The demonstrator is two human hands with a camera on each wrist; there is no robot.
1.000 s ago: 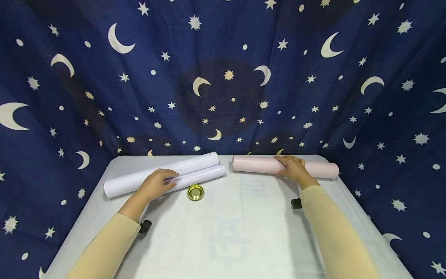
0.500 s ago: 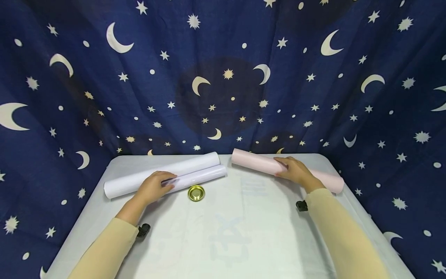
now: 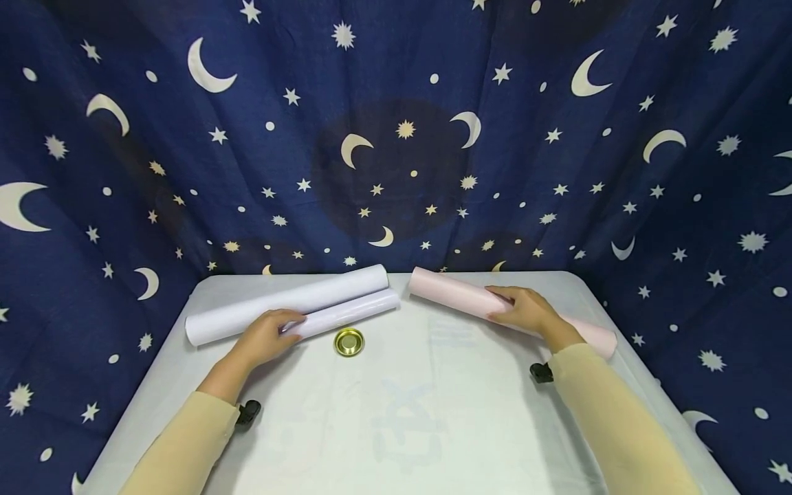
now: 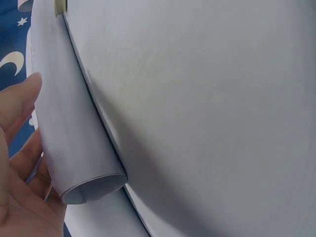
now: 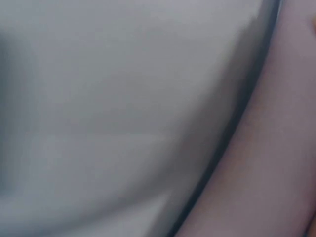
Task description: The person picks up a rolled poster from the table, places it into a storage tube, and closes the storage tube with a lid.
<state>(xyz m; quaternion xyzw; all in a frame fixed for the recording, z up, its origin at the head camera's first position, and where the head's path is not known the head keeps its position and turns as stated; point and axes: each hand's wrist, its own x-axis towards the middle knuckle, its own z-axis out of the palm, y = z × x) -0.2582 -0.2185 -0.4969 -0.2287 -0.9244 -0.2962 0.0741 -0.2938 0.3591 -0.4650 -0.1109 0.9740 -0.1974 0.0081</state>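
Lying side by side on the left of the tabletop (image 3: 464, 412) are a bigger white roll (image 3: 272, 307) and a smaller white roll (image 3: 346, 313), with a pink roll (image 3: 454, 292) slanted over on the right. Left hand (image 3: 262, 338) is kinda cupped round the left end of the smaller one, thumb and fingers a bit apart. Right hand (image 3: 529, 313) holds the pink one around its middle, opened just enough to fit it. Little gold dish (image 3: 349, 342) sits right by the smaller white roll, starry curtain (image 3: 396, 165) behind everything.

The left wrist view adds the hollow end of that smaller roll, which the hand covers from above, plus fingers curving behind it. The right wrist is mostly blur: pink surface, dark shadow, bits of finger at the edge, so I can't tell the grip from there.
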